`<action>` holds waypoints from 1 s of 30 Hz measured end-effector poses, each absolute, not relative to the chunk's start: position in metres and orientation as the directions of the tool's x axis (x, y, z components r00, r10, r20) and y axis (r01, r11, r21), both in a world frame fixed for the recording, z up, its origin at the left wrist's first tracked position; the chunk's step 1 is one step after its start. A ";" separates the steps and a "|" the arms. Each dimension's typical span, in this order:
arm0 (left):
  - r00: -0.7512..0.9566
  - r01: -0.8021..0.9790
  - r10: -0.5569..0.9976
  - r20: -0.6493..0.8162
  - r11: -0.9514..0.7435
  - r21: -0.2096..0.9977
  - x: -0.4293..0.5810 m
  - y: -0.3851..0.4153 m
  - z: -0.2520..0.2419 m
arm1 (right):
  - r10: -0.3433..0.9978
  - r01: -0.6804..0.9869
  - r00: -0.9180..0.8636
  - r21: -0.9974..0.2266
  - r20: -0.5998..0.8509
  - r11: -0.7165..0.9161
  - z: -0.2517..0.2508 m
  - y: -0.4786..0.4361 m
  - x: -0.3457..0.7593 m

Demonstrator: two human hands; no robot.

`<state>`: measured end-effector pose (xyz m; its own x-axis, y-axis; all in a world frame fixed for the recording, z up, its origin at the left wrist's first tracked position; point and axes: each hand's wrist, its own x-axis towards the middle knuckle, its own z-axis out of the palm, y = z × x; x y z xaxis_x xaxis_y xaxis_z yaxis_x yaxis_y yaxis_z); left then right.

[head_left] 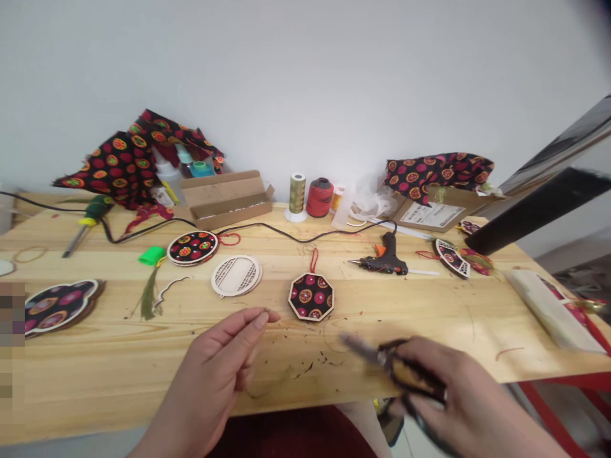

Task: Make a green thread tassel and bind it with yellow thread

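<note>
While the left hand hovers low over the wooden table with thumb and forefinger pinched together at the tips, the other fingers hang loosely curled beneath. Whether a thread is caught in that pinch is too small to tell.

The right hand is clenched around the handles of a pair of scissors at the table's near edge, right of centre. The scissors are blurred. Their long axis runs from lower right to upper left, with the handles inside the hand and the blade tips pointing left and slightly away, toward the left hand's fingertips. The blurred tips are near the pinch but apart from it.

Just beyond the gap between the hands lies an octagonal ornament, dark with red and orange dots, its red loop pointing away from the person. To its left sits a pale round wooden frame, and farther back left a round dotted ornament. A black glue gun lies to the right of the octagon, nozzle pointing left. A red spool stands against the wall.
</note>
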<state>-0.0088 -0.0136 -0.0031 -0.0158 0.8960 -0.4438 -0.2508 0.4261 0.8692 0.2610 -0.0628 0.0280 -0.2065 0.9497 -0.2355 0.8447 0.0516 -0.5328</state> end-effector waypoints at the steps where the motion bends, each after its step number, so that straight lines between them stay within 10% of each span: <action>1: -0.019 -0.263 0.897 -0.441 0.421 0.868 -0.010 -0.014 -0.002 | 0.972 0.874 -0.139 -0.485 -0.188 0.031 0.023 -0.062 0.276; 7: 0.007 -0.335 0.910 -0.415 0.393 0.856 -0.016 -0.023 0.005 | 0.991 0.970 0.126 -0.205 -0.040 -0.131 -0.006 -0.054 0.343; 14: -0.018 -0.366 0.916 -0.402 0.368 0.855 -0.014 -0.034 0.008 | 0.927 0.976 -0.101 -0.143 0.362 0.162 -0.014 -0.052 0.304; 19: 0.005 -0.328 0.916 -0.401 0.380 0.865 -0.003 -0.035 0.009 | 0.929 0.836 -0.305 -0.407 0.211 0.367 -0.003 -0.050 0.247; 30: -0.021 -0.279 0.891 -0.453 0.430 0.858 0.017 -0.031 0.011 | 0.869 0.813 -0.473 -0.309 0.147 0.494 -0.021 -0.034 0.238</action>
